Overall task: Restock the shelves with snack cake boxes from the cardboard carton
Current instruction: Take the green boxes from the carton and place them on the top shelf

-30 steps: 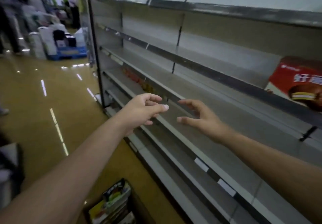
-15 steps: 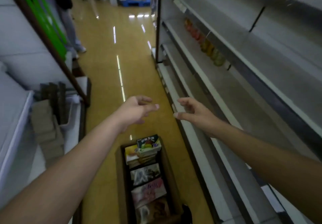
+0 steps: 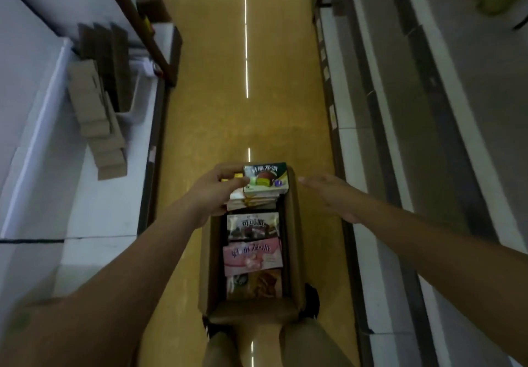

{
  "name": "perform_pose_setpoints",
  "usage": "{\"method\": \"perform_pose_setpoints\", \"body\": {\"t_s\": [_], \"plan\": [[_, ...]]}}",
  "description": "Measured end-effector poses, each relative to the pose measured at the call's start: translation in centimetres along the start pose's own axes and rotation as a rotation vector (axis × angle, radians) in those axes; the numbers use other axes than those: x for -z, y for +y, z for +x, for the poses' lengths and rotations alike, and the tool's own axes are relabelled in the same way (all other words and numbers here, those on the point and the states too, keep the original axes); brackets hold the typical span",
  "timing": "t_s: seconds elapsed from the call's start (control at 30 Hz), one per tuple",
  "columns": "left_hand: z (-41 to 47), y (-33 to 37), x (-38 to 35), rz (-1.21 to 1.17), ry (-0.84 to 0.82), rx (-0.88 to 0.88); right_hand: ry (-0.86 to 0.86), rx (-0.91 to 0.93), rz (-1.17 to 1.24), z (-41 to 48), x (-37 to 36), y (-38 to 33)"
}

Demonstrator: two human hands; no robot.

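While your left hand (image 3: pixel 218 195) curls its fingers over the left edge of the green snack cake box (image 3: pixel 265 179) topping the far stack in the cardboard carton (image 3: pixel 295 252), your right hand (image 3: pixel 331 195) hovers flat-fingered just right of that box, apart from it, holding nothing.

You are looking at a matt brown cardboard carton (image 3: pixel 210 266), its snack boxes (image 3: pixel 264 179) showing glossy printed card, the smooth floor (image 3: pixel 228 109) shining.

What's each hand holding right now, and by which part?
Left hand grips the left edge of the top green-and-white snack cake box; right hand holds nothing.
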State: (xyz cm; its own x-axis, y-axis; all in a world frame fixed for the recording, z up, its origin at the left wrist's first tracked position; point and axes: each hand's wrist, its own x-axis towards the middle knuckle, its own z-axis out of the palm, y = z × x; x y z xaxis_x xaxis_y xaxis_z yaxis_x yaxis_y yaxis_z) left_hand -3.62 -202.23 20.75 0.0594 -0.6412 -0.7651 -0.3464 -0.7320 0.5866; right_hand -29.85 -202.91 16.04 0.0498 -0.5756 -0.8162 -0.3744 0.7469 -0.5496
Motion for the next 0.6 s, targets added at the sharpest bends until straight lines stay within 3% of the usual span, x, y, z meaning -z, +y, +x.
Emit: {"method": "perform_pose_setpoints", "body": {"t_s": [0.43,0.6], "plan": [[21.3,-10.4,-4.2,0.044,0.019,0.036,0.057,-0.031,-0.008,19.7,-5.5,6.4],[27.0,-13.3,-5.6,0.042,0.066,0.102,0.181,0.011,0.008,25.4,-7.5,8.1]]}}
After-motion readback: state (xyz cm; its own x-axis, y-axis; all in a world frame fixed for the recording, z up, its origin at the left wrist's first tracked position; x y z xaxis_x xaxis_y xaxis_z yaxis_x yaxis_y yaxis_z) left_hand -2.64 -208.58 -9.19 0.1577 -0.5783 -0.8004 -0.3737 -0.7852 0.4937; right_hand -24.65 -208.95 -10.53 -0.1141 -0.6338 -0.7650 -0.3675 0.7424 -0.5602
